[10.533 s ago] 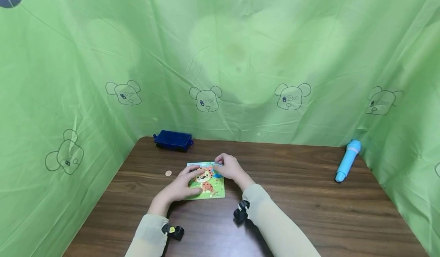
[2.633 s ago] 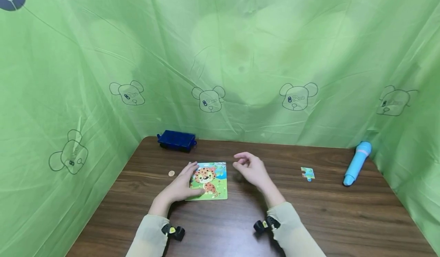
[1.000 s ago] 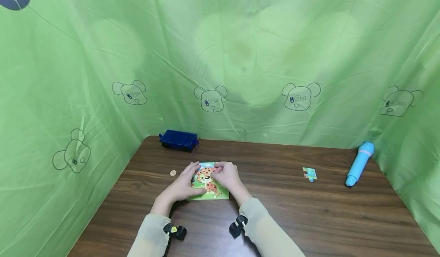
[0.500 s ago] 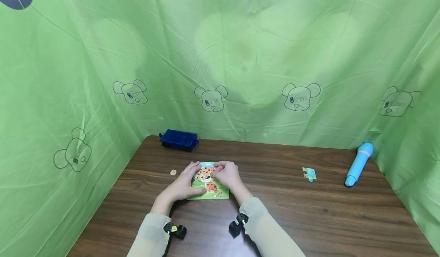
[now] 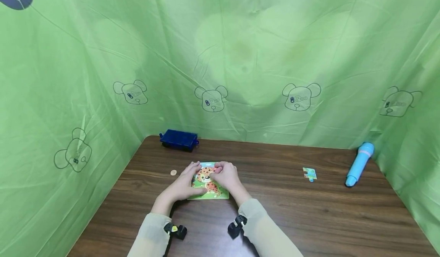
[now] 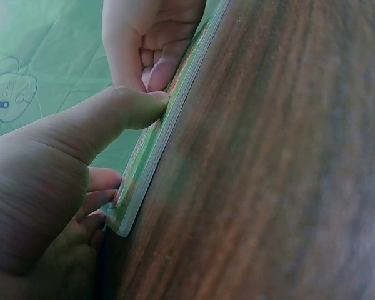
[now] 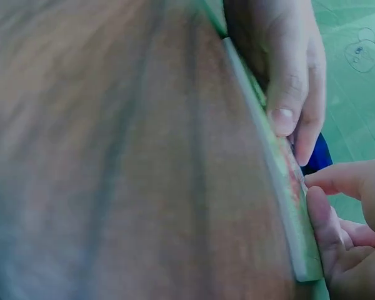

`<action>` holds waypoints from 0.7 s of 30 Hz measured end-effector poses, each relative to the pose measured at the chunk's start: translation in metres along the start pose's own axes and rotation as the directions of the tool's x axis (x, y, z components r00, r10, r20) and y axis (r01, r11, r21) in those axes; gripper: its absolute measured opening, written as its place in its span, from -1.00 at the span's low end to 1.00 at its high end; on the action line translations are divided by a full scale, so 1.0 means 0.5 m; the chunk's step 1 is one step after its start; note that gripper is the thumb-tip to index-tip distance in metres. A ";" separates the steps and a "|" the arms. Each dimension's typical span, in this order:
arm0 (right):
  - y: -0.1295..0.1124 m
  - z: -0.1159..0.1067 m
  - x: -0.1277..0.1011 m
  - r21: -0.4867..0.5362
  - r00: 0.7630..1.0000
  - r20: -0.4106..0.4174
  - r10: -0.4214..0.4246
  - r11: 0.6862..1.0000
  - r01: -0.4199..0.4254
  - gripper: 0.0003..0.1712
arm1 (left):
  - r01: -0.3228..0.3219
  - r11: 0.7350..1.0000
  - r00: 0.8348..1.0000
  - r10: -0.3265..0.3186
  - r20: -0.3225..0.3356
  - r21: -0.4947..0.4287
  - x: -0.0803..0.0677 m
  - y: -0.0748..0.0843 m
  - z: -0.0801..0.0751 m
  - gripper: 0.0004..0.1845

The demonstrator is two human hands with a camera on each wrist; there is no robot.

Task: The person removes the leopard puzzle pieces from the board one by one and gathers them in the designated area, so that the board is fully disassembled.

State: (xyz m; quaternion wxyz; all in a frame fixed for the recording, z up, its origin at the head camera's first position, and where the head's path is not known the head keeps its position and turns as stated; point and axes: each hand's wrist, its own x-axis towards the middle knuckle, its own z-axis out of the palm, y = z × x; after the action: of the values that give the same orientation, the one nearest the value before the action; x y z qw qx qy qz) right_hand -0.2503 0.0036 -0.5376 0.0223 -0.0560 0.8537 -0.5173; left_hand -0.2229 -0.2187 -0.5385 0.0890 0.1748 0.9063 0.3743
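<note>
**Two hands on a thin puzzle board**

The left hand (image 5: 183, 183) lies flat on the puzzle board (image 5: 208, 182), thumb on its near edge. The right hand (image 5: 225, 174) curls its fingers, picking at a piece on top. The board sits mid-counter (image 5: 309, 219). It looks light, stiff and thin; edges seem best to grab. The blue box (image 5: 179, 139) is far left; I cannot tell what is inside.

Beneath both hands, a printed cardboard puzzle board (image 5: 208, 184) was seen on a matt, dark wood-grain table (image 5: 309, 215), backed by creased green cloth (image 5: 240, 58).
</note>
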 end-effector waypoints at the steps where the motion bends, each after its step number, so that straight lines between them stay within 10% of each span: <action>1: -0.001 -0.001 0.000 0.013 1.000 0.009 0.009 1.000 -0.009 -0.55 | 0.002 1.000 1.000 -0.002 0.001 -0.003 0.000 0.001 -0.001 0.10; 11: -0.007 -0.005 0.009 0.323 0.982 0.116 0.147 0.930 -0.178 -0.50 | -0.003 1.000 1.000 0.003 0.002 0.011 0.001 -0.006 -0.001 0.10; 21: -0.006 -0.006 0.012 0.367 0.971 0.141 0.196 0.900 -0.235 -0.53 | 0.000 1.000 1.000 0.000 0.009 0.004 0.003 -0.005 0.000 0.11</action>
State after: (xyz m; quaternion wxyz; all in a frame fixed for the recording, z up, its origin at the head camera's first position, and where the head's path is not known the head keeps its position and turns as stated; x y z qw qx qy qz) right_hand -0.2562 0.0042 -0.5337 0.1327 0.0182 0.7354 -0.6643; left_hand -0.2249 -0.2195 -0.5405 0.0925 0.1765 0.9068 0.3715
